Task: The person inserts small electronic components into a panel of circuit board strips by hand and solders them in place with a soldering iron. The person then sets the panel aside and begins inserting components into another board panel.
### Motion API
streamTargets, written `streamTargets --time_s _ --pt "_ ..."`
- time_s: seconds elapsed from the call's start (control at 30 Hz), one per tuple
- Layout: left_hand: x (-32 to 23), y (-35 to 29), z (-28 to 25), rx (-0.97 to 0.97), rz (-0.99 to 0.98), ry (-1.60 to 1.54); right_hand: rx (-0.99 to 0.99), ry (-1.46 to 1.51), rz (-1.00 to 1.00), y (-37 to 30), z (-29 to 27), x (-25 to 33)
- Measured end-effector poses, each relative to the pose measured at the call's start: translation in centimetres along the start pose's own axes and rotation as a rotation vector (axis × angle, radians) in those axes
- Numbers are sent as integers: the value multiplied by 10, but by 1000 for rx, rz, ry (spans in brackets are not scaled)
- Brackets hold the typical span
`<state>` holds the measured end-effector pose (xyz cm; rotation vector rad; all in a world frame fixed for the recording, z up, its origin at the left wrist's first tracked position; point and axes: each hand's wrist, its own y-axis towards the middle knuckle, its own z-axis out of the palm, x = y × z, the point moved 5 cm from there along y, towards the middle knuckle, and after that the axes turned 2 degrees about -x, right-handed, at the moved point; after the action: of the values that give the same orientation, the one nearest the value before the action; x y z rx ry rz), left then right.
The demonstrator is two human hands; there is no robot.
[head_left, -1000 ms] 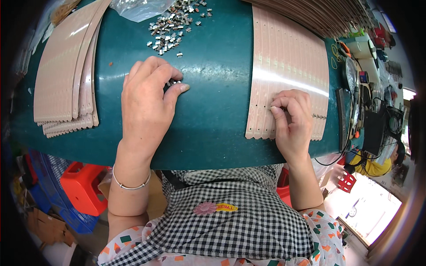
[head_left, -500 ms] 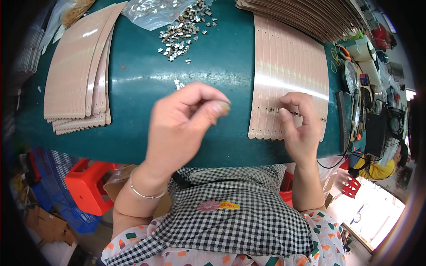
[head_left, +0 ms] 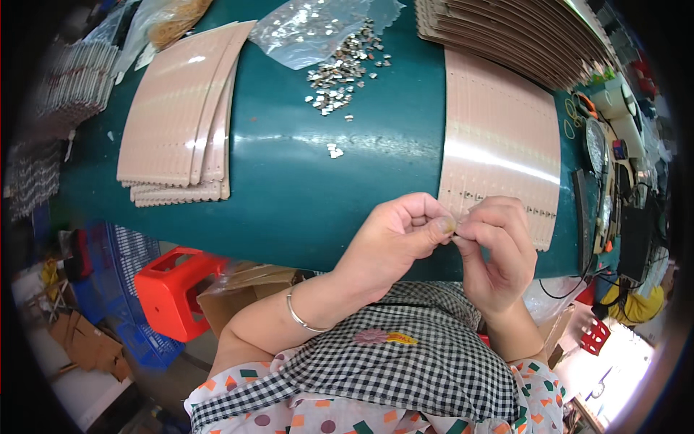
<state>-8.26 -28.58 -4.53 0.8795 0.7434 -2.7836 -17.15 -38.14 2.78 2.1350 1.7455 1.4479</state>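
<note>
My left hand (head_left: 394, 246) and my right hand (head_left: 502, 253) meet fingertip to fingertip over the near edge of a pinkish-tan panel of strip circuit boards (head_left: 499, 123). Both are closed in a pinch. Whatever lies between the fingertips is too small and covered to make out. Along the panel's near end runs a row of small dark components (head_left: 536, 211), partly behind my right hand. Two or three small silvery parts (head_left: 335, 150) lie alone on the green table (head_left: 289, 173). Farther back spreads a heap of the same parts (head_left: 340, 76).
A clear plastic bag (head_left: 300, 32) lies beside the heap. Stacked tan panels (head_left: 173, 108) rest at the left, and another tall stack (head_left: 506, 36) stands at the far right. Tools and rolls (head_left: 614, 101) crowd the right edge. A red stool (head_left: 170, 293) stands below the table's left side.
My left hand has moved right and nearer to me, joining my right hand, whose fingers have closed into a pinch. The whole view has shifted, so the table things appear farther right.
</note>
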Motion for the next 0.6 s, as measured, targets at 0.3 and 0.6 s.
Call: streamTargets --time_s 0.3,0.6 --pt "-72 -15 -12 -234 865 1220 12 -39 82 3 -3 -30" --pt "-99 -10 -64 -597 784 1729 113 -215 153 -4 15 -62"
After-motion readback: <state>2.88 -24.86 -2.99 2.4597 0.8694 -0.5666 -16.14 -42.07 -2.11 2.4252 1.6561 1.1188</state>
